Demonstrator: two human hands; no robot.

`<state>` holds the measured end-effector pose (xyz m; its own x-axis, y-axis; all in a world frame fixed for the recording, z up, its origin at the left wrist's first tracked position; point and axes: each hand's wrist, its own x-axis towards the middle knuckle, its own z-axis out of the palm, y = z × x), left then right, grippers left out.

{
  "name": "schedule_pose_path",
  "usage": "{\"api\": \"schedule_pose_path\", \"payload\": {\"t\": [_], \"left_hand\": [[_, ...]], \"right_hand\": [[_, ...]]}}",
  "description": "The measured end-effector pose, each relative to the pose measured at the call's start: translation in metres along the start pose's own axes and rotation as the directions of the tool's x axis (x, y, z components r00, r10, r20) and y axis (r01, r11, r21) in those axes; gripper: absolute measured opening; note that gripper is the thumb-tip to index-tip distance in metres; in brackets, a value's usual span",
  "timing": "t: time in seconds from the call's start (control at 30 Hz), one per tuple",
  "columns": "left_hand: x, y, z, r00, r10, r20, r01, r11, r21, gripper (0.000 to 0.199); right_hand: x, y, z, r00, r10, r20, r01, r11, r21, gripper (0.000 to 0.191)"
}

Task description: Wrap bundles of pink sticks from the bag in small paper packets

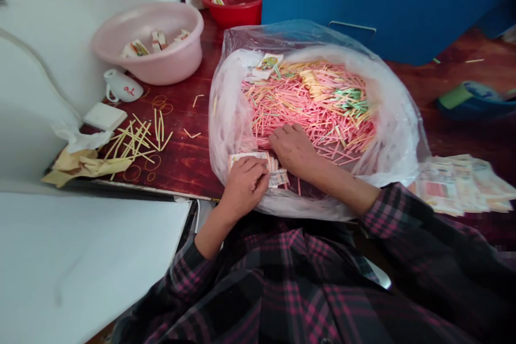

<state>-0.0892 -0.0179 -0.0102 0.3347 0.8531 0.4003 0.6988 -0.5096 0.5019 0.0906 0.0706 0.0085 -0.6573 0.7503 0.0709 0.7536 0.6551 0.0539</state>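
Head view: I have both hands at the near side of the clear and white plastic bag (397, 145), which stands open on the dark red wooden table (181, 158).

Left hand (246, 183): the fingers are bent and close together, backs upward, over the small white printed paper packets (244, 157). They touch the packets; I cannot tell whether they grip or only press. The packets extend beyond these fingertips and to their right, toward my right wrist.

Right hand (294, 150): the fingers are curled and slightly apart, tips down at the near left edge of the heap of thin pink, orange and green sticks (306, 102). I cannot tell whether they pinch any stick. The heap spreads beyond and to the right of these fingers, inside the bag.

Left of the left fingers: loose pale yellow sticks (137, 140) and thin rubber bands (132, 173). Farther out, beyond the sticks: a white mug with a red mark (128, 87) and a round pale pink plastic basin (161, 67) containing printed packets.

Right of the right fingers, outside the bag: overlapping printed paper sheets (455, 185).
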Motion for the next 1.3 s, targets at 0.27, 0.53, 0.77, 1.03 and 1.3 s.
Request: {"api": "schedule_pose_path", "payload": {"t": [0.27,0.53,0.77,1.03,1.3], "left_hand": [[0.0,-0.002,-0.002,1.0,0.015,-0.012,-0.016,0.999,-0.046,0.013],[0.003,-0.002,-0.018,0.993,-0.115,0.002,0.113,0.973,-0.203,0.013],[0.029,0.016,-0.022,0.978,-0.144,-0.148,0.088,0.94,-0.329,0.022],[0.075,0.026,0.01,0.988,-0.105,-0.113,0.034,0.864,-0.503,0.023],[0.081,0.015,0.019,0.896,-0.392,-0.209,0.191,0.765,-0.614,0.016]], "right_hand": [[-0.003,0.022,0.01,0.995,0.103,0.015,-0.103,0.963,0.249,0.024],[-0.019,0.049,0.005,0.923,0.383,-0.022,-0.22,0.576,0.787,0.026],[-0.034,0.05,-0.012,0.93,0.35,-0.113,-0.12,0.579,0.806,0.025],[-0.05,0.044,-0.01,0.968,0.204,-0.146,0.001,0.582,0.814,0.02],[-0.058,0.061,-0.011,0.939,0.321,-0.126,-0.073,0.542,0.837,0.025]]}}
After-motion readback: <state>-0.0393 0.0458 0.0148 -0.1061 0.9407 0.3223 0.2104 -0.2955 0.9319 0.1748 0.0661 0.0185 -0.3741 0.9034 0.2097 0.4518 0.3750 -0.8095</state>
